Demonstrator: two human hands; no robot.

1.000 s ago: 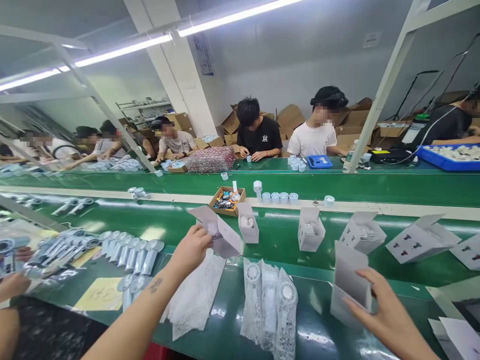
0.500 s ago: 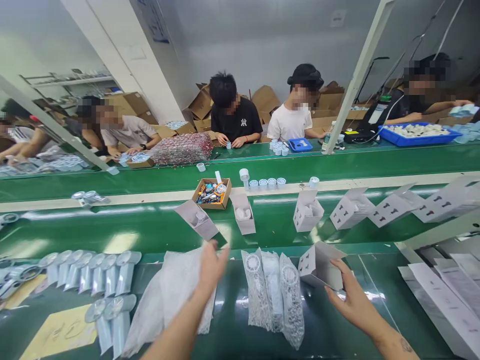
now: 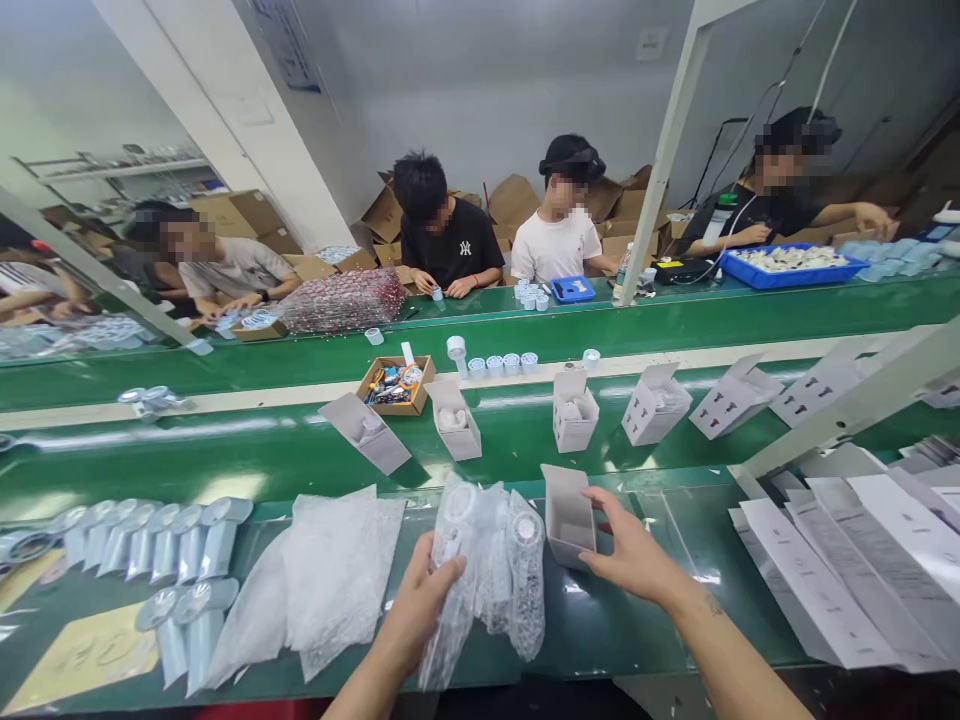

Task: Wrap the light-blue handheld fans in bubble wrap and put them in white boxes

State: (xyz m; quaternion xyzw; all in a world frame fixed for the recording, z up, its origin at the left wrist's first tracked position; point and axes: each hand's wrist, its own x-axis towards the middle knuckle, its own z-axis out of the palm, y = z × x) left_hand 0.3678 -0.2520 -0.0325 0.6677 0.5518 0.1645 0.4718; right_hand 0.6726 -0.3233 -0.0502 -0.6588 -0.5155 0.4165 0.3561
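My left hand [image 3: 435, 590] is closed around a bubble-wrapped light-blue device [image 3: 459, 505] with a round head and a handle. Two more wrapped devices [image 3: 525, 560] lie side by side just right of it on the green work surface. Fingers and thumb of my right hand [image 3: 626, 550] grip the right side of an open white cardboard box [image 3: 566, 505]. The box stands on the surface with its flap up and its opening facing me. Its visible inside shows only bare walls. Left of my left hand lies a pile of bubble-wrap bags [image 3: 341, 570].
Unwrapped light-blue devices [image 3: 184, 540] stand in rows at left, near a yellow paper [image 3: 82, 655]. Several open white boxes [image 3: 574, 415] sit on the green belt beyond, beside a tool box [image 3: 396, 385]. Folded boxes [image 3: 825, 570] lean at right below a metal post. Co-workers sit opposite.
My left hand has come back from the belt and taken hold of the leftmost wrapped device. My right hand has turned the white box more upright, beside the wrapped devices. The view has swung right.
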